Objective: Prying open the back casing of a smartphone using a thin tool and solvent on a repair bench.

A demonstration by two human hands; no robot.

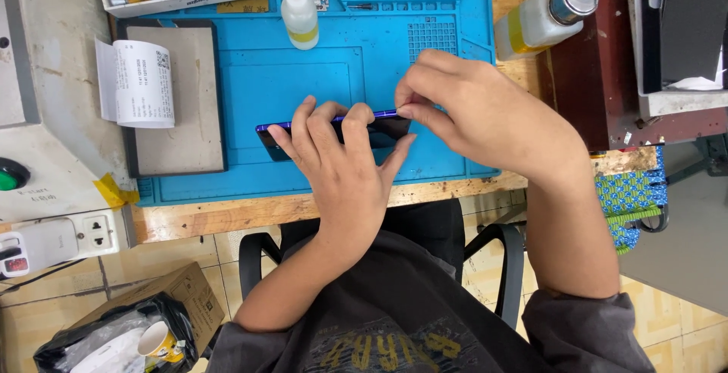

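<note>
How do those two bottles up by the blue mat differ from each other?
The small bottle stands on the blue mat; the big bottle sits off the mat, on the wooden bench to its right. The small bottle has a pointed nozzle tip; the big bottle has a wide silver metal cap. The small bottle is clearly the slimmer of the two. Both are whitish translucent plastic with a yellow band.

Worn wooden workbench point(318, 208); pale tiled floor point(682, 343) below; black chair point(500, 259) tucked beneath; even overhead light.
</note>
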